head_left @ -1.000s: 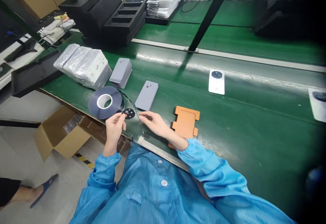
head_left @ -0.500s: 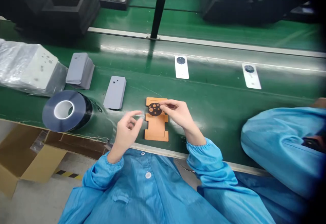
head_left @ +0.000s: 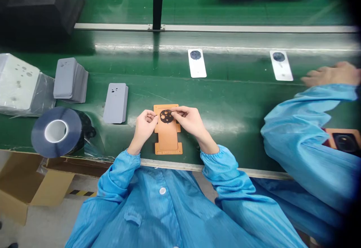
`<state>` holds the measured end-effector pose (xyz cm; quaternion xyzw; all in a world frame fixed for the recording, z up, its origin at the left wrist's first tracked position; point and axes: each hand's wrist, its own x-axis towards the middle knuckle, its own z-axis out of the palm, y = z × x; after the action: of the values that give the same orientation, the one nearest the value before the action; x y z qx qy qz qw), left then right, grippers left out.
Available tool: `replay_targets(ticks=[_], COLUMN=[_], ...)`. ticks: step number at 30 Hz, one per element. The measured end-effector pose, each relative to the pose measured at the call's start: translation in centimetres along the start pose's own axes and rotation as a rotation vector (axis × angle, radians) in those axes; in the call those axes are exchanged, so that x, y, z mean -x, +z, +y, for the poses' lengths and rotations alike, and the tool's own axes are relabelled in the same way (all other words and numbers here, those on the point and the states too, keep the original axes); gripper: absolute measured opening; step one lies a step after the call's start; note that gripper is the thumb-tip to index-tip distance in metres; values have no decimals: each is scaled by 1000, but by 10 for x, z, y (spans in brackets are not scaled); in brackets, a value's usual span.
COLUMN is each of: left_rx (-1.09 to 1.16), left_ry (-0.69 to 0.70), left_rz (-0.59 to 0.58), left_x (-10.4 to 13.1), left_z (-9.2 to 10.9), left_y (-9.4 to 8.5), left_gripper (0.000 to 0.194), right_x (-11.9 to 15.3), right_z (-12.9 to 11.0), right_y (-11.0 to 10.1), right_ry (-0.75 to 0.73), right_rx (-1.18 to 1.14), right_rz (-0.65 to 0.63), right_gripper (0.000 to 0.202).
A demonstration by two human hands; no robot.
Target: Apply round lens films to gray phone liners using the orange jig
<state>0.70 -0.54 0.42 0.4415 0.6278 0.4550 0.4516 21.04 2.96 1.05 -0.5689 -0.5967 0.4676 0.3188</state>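
Observation:
An orange plate [head_left: 168, 137] with notched sides lies flat on the green bench in front of me. Over its upper part is a thin round black piece with several holes [head_left: 166, 116]. The thumb and forefinger of my right hand [head_left: 189, 121] pinch the right edge of this piece. My left hand [head_left: 145, 127] is closed in a pinch at the plate's left edge, close beside the black piece; whatever its fingertips hold is too small to make out.
To the left are grey phone-shaped sheets [head_left: 115, 103], a taller stack [head_left: 66, 79], a film roll [head_left: 56, 131] and a wrapped white stack [head_left: 18, 84]. White panels [head_left: 197, 67] [head_left: 282, 69] lie further back. A co-worker's arm [head_left: 299, 116] reaches in at right, near another orange plate [head_left: 332, 135].
My left hand has moved in to the plate's edge and its fingers have closed. My right hand keeps its pinch on the black piece. The co-worker's hand has come into view, reaching forward.

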Motion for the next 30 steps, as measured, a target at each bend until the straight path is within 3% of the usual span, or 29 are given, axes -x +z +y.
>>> replay_targets(ticks=[12,20,30], left_rx=[-55,-73,-86], left_ry=[6,9,18], left_rz=[-16,-1,4], left_x=[-1,0,0], left_z=[3,4,3], left_y=[5,8,7], left_gripper=[15,15,16], right_x=[4,6,6], right_z=[3,1,4], right_y=[2,3,0], right_ry=[-24,-177,-173], right_rx=[107,215,220], right_rz=[38,112,108], right_gripper=[27,21,17])
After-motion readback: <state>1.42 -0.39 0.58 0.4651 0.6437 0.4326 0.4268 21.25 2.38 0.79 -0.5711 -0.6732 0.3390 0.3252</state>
